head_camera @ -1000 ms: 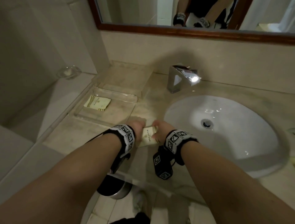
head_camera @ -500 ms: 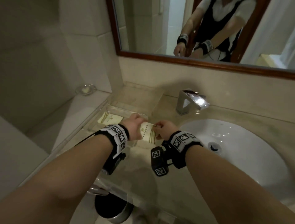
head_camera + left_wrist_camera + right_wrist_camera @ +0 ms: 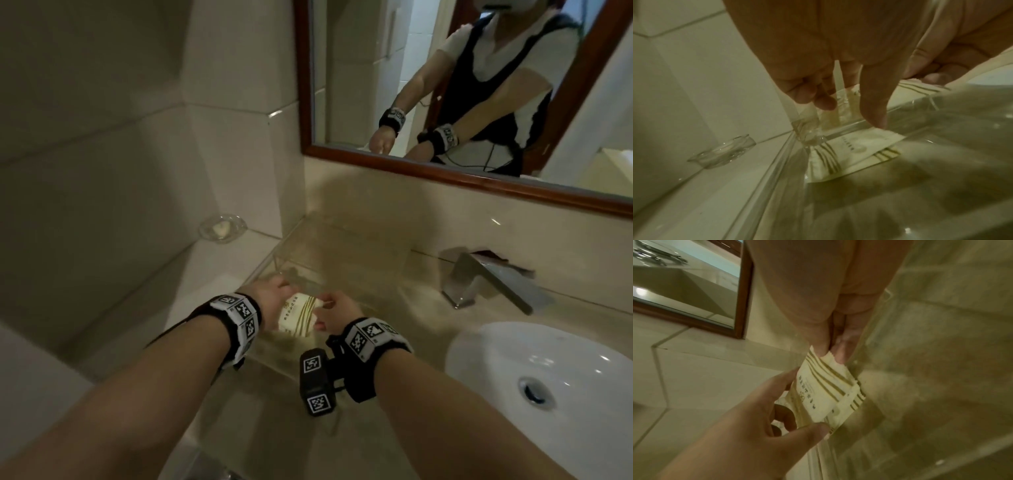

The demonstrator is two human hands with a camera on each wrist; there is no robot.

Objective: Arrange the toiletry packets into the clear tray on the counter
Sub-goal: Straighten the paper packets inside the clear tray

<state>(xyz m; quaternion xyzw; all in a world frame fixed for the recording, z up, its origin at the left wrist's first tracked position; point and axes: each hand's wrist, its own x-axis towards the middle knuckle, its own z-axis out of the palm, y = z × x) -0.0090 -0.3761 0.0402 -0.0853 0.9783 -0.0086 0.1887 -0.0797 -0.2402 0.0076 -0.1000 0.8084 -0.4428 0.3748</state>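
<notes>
Broadly, the beige worktop carried the clear tray, where one striped packet lay flat, apparently on its floor. Above the tray's near edge, the left hand and right hand each pinched an end of a second packet.

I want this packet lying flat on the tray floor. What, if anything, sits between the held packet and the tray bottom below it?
Another packet already lies on the tray floor, roughly under the held packet, which the left hand and right hand hold above it. Nothing else visible is in the way; it would land partly on that packet.
</notes>
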